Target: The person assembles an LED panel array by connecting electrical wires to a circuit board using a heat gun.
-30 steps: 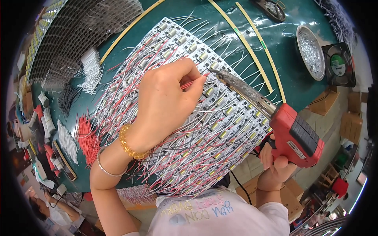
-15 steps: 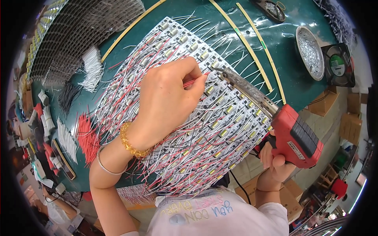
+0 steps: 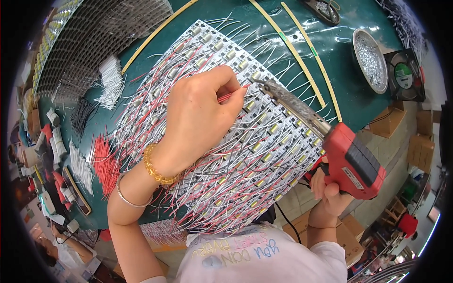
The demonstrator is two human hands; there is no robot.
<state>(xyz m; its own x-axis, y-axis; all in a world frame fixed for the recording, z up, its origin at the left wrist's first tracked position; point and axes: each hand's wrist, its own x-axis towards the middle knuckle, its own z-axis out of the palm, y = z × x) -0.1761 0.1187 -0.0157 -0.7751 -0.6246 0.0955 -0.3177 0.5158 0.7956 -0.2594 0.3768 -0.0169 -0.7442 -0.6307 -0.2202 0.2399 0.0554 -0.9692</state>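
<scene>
A large white circuit board panel [image 3: 213, 36] lies at a slant on the table, covered with small silvery components and many red and white wires. Over its upper middle, my left hand [image 3: 203, 106] is closed in a pinch on thin red wires [image 3: 225, 96]; a wire end points toward the board. My right hand [image 3: 330, 195] grips a red and black soldering gun [image 3: 354, 160] at the panel's right side. Its dark, narrow tip reaches the board just beside my left fingertips. Whether tip and wire touch is too small to tell.
Piles of red wires [image 3: 104, 158], white wires [image 3: 81, 165] and black wires [image 3: 84, 115] lie left on the green table [image 3: 217, 10]. Yellowish strips [image 3: 311, 52] lie behind the panel. A metal bowl of silvery bits [image 3: 370, 61] and a black fan [image 3: 405, 75] stand far right.
The soldering gun and my left fingertips have shifted very slightly left and up, along with the view. My grip on the wires and the gun looks the same.
</scene>
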